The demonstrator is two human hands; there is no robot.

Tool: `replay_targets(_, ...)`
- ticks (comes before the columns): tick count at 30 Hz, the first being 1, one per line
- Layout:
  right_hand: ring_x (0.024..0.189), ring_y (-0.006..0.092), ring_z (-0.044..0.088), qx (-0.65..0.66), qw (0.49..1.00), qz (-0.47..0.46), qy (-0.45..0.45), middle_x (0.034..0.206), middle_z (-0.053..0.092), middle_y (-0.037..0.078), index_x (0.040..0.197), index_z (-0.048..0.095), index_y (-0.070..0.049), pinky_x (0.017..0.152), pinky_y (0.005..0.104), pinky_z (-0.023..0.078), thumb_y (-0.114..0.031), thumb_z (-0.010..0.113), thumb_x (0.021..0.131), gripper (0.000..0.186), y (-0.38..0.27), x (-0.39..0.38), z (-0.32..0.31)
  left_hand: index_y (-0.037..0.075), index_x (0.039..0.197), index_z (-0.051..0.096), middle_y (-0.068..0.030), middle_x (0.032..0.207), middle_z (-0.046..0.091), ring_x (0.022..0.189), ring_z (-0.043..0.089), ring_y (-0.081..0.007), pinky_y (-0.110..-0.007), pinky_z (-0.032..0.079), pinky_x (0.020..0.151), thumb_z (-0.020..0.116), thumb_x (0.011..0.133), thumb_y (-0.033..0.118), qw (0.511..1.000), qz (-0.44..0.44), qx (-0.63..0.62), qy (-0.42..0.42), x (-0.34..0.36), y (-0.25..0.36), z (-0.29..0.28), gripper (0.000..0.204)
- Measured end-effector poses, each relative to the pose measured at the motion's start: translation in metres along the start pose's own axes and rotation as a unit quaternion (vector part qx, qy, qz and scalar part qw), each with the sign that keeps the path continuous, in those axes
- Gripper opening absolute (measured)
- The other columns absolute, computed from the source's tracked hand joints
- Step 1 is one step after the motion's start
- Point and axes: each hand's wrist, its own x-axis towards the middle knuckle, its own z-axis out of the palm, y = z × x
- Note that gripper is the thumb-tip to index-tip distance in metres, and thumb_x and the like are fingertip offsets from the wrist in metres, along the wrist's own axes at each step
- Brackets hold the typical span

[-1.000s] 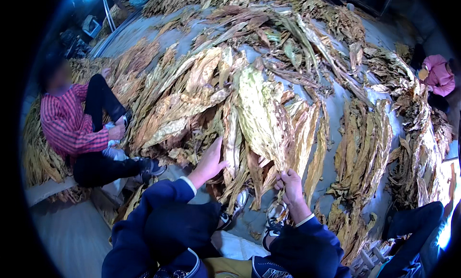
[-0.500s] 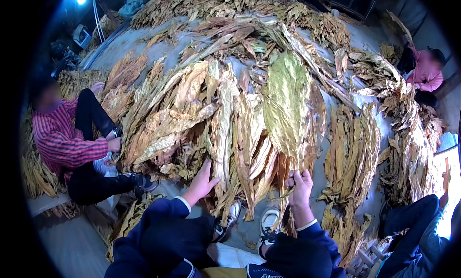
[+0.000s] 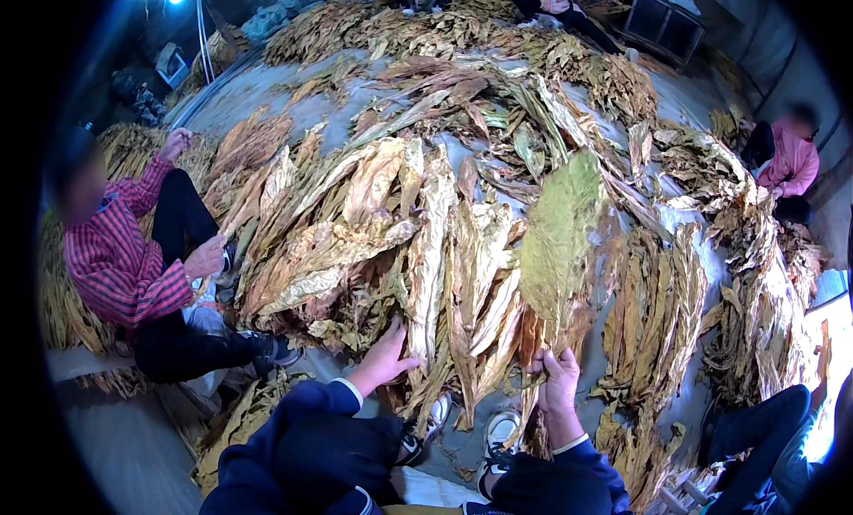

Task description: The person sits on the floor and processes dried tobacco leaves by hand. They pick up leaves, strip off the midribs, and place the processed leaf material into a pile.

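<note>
A large yellow-green dried tobacco leaf (image 3: 560, 248) stands out in front of me, its stem end pinched in my right hand (image 3: 558, 382). The broad blade points away from me and overlaps browner leaves. At the near edge of a heap of tan and brown tobacco leaves (image 3: 342, 257), my left hand (image 3: 384, 362) is open, fingers stretched out and thumb apart. Its fingertips meet the leaves there; whether they press on one I cannot tell. Long pale leaves (image 3: 433, 248) lie between my two hands, their stems toward me.
A person in a checked shirt (image 3: 133, 257) sits at left with leaves by one hand. Another in pink (image 3: 791, 159) sits at far right. More people sit at the far edge. Leaf bundles (image 3: 653, 302) lie right of my hand. A dark-trousered leg (image 3: 764, 444) is at lower right.
The yellow-green leaf has swung rightward and leans differently over the brown leaves, still in my right hand. The person at left has raised one hand. My view has tilted up slightly.
</note>
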Motion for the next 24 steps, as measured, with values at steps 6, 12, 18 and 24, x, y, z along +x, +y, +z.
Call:
replay_targets(6,0.057,0.0109,0.046,-0.028,0.999,0.004,-0.024,0.08,0.054,0.005,0.104,0.053,-0.005,0.051,0.0255,0.042,0.0,0.047,0.095,0.012,-0.049,0.0,0.006,-0.003,0.144,0.029,-0.0311,0.152,0.017,0.124,0.046,-0.0455,-0.042,0.042,0.102,0.073,0.08,0.038,1.0,-0.001,-0.029,-0.011,0.008,0.002,0.023,0.087)
replay_targets(12,0.057,0.0081,0.049,-0.145,0.986,-0.063,-0.058,0.073,0.052,0.0,0.11,0.054,-0.001,0.046,0.0208,0.043,-0.002,0.044,0.096,0.016,-0.109,0.101,0.09,0.0,0.146,0.027,-0.0301,0.153,0.016,0.122,0.048,-0.0451,-0.042,0.043,0.102,0.072,0.08,0.04,0.997,-0.057,0.04,-0.037,-0.007,-0.014,0.015,0.09)
replay_targets(18,0.075,0.0111,0.053,-0.356,0.859,-0.347,0.122,0.096,0.062,0.007,0.128,0.05,0.002,0.063,0.0251,0.045,-0.021,0.064,0.089,0.047,-0.221,0.294,0.115,0.0,0.145,0.029,-0.0304,0.152,0.018,0.121,0.05,-0.0445,-0.043,0.045,0.099,0.072,0.08,0.041,1.0,-0.008,0.005,-0.024,0.023,0.007,0.021,0.088)
replay_targets(24,0.068,0.0143,0.062,-0.366,0.888,-0.269,-0.072,0.085,0.065,0.009,0.097,0.059,0.003,0.064,0.0277,0.055,0.004,0.054,0.089,0.009,-0.112,0.205,0.033,-0.003,0.143,0.031,-0.0303,0.152,0.018,0.12,0.05,-0.0445,-0.043,0.046,0.098,0.072,0.08,0.041,0.999,-0.021,0.015,-0.024,0.009,-0.002,0.017,0.087)
